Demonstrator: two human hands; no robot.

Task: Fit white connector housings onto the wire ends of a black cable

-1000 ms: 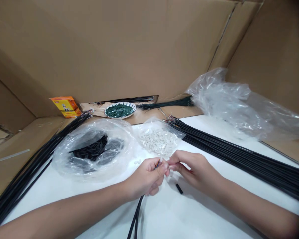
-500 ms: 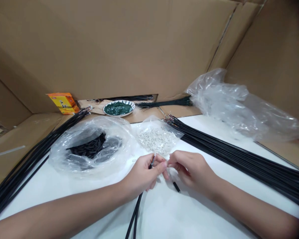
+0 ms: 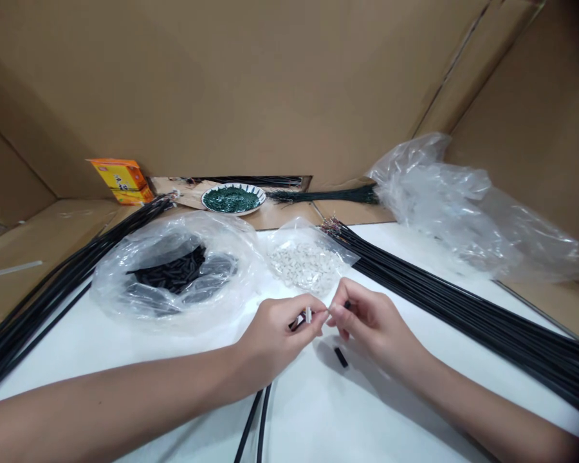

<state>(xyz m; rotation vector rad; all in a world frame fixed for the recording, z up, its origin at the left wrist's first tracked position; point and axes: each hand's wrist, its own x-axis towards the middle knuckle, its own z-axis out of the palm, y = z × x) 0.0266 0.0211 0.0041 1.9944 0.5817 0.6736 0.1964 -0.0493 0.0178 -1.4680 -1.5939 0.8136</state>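
Both hands pinched together at the cable end, small white piece between them.
Left hand (image 3: 275, 341) clenches black cable (image 3: 255, 421), its end at the fingers; white plastic piece (image 3: 308, 314) sits at the fingertips. Right hand (image 3: 374, 325) pinched close by, what it grips too small to tell. Short black sleeve (image 3: 340, 357) lies on the white table (image 3: 299, 411) just below. Beyond: bag of white pieces (image 3: 305, 265), bag of black sleeves (image 3: 171, 283), black cable bundle (image 3: 463, 308) to the right.

Beyond the far edge of the white bench (image 3: 415, 247): orange carton (image 3: 120, 181), dish of green granules (image 3: 231, 213); at right, crumpled clear plastic bag (image 3: 439, 212); behind, cardboard walls (image 3: 222, 83).
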